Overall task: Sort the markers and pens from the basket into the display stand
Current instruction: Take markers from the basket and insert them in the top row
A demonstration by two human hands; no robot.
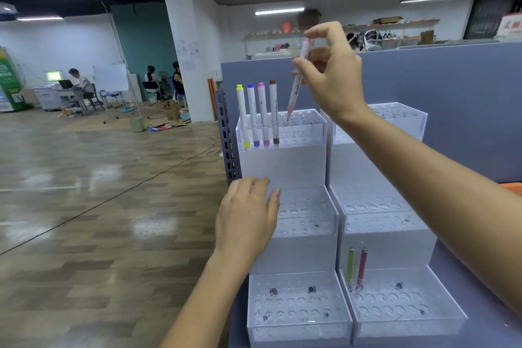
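the right hand (330, 76) is raised, wrist bent down, its grip pinching a slim pink marker (298, 79) tilted tip-down over the holes in the top tier of the clear acrylic stand (296, 161). the left hand (248, 220) rests flat, grip spread and empty, against the stand's left edge at the middle step. four white-barrelled markers (258, 116) stand upright in the top tier's left holes.

- One head-worn wide-angle view, looking forward and slightly down from close range.
- It faces the tiered display stand (285, 167) against a grey partition (452, 99).
- Open room floor (99, 178) fills the left half.
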